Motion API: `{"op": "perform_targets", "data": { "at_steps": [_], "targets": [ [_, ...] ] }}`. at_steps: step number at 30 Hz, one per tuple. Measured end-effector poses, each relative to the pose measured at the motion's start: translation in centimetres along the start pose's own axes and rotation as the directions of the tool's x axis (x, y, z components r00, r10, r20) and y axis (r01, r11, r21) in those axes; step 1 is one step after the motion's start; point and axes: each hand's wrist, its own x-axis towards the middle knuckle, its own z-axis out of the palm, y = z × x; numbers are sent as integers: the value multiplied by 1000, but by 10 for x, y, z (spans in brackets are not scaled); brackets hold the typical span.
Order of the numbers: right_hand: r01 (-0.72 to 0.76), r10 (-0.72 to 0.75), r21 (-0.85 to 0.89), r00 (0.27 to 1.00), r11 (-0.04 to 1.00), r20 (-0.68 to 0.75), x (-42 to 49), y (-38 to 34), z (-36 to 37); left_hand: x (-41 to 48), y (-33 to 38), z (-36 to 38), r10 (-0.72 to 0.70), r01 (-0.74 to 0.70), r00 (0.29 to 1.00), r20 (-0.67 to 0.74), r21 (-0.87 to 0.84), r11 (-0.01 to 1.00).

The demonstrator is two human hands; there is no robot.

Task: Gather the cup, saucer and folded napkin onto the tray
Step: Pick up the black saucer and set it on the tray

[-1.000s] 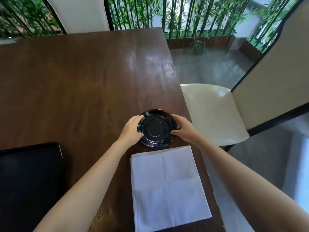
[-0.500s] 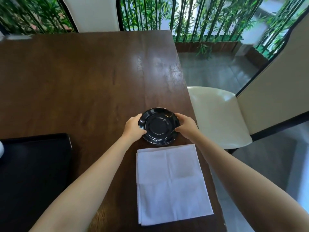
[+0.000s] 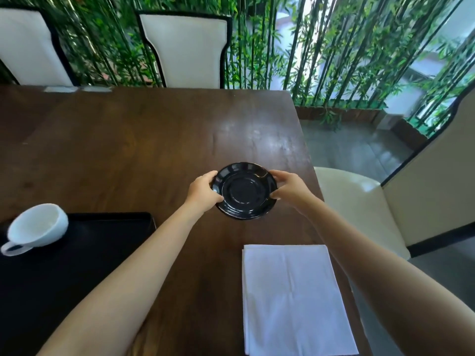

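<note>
Black glossy round saucer [image 3: 245, 191] is getting carried right now, pinched by its rim between both hands. Left hand [image 3: 204, 193] is curling around the left edge with the thumb lying over the top, right hand [image 3: 289, 187] is doing the same on the right edge, so both are partly closed on the rim and nothing else is in them.

What's just changed: a second ago the saucer was sitting right up against the far edge of the white folded cloth napkin [image 3: 293, 299], practically touching it. Now there's a clear strip of dark brown wooden table [image 3: 128, 150] between the two, and the saucer looks to be hanging a bit above the wood, tipped slightly toward the camera. So my read is it's been lifted and is starting its trip over to the flat black rectangular tray [image 3: 108, 222] at the near left.

Other difference from the earlier pictures: the view is swinging left and up, so the white ceramic cup with a handle [image 3: 36, 229] is showing now, leaning on its side over the tray's far left part. It's a bit blurry, so I can't tell exactly how it's resting.

Napkin is lying flat near the table's right edge, not on the tray yet. Looks like one down, one in transit, one to go.
</note>
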Motion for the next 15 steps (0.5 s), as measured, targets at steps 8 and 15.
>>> {"op": "perform_targets", "data": {
  "at_steps": [8,15],
  "targets": [
    [98,-101,41,990,994,94,-12,-81,22,-20,-14,-78,9,-20,992,-129,-85,996],
    [157,-186,149,960,976,207,-25,-139,65,-55,-52,-143,-44,5,973,-228,-171,985]
  ]
}}
